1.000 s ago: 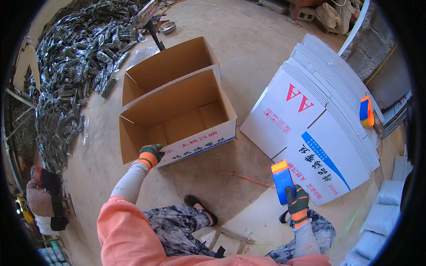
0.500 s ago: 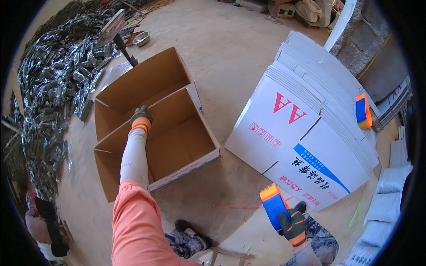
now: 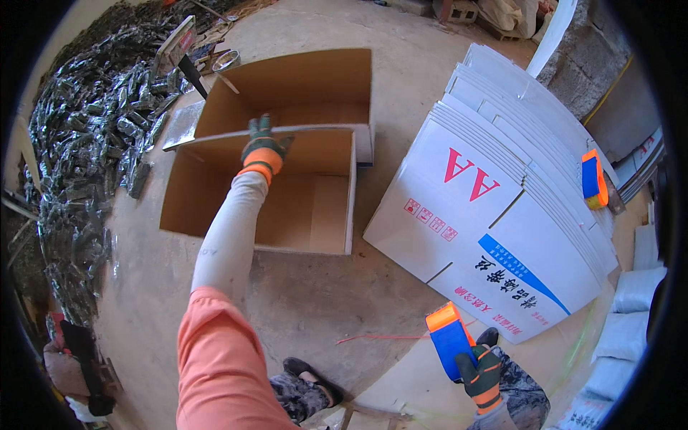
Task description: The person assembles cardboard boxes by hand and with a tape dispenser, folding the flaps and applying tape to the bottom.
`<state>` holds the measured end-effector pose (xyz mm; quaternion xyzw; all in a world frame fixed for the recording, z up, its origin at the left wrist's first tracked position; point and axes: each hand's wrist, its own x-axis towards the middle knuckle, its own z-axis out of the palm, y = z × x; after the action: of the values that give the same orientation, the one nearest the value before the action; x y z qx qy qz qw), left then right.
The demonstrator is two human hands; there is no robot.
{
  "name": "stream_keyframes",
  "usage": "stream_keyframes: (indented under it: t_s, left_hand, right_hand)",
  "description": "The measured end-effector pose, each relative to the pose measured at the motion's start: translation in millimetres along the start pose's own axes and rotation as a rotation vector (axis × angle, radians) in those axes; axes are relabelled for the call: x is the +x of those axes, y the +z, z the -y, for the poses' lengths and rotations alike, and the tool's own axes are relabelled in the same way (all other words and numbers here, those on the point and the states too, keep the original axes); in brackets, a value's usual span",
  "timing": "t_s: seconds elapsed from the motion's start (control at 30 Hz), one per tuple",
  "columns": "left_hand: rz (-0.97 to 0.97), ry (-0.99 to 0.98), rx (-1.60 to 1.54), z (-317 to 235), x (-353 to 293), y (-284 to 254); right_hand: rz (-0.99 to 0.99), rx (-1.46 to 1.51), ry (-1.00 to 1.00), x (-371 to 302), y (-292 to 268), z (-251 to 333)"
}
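Two open cardboard cartons, brown inside and white outside, stand on the floor left of centre: a near carton (image 3: 304,208) and a far carton (image 3: 315,79) behind it. My left hand (image 3: 265,150), in a dark green and orange glove, is over the near carton's far wall, where the two cartons meet. Its fingers are stretched out and the thumb stands apart; whether the palm touches the wall I cannot tell. Low on the right, my right hand (image 3: 481,376), gloved alike, grips a blue and orange tape dispenser (image 3: 451,342), held above the floor near my leg.
A fanned stack of flat white cartons (image 3: 459,208) lies at the right, with another tape dispenser (image 3: 593,179) at its right edge. Heaped dark, shiny plastic-wrapped packets (image 3: 79,143) cover the left side. A scale (image 3: 175,46) stands behind the cartons; white sacks (image 3: 623,337) line the right.
Both cartons have turned and shifted, the far one up and right. My left hand has moved right and slightly away with them, its fingers now spread. My right hand still holds the tape dispenser.
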<state>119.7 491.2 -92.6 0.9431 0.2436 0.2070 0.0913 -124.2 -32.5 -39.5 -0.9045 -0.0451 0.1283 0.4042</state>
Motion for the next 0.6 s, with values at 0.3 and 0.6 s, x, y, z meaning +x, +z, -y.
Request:
stream_keyframes:
  t_s: [0.3, 0.6]
  left_hand:
    - [0.768, 0.731, 0.425, 1, -175, -46]
    - [0.393, 0.882, 0.543, -33, -69, 35]
  right_hand:
    - [-0.07, 0.016, -0.04, -11, -17, 10]
    - [-0.059, -0.006, -0.091, -17, -33, -2]
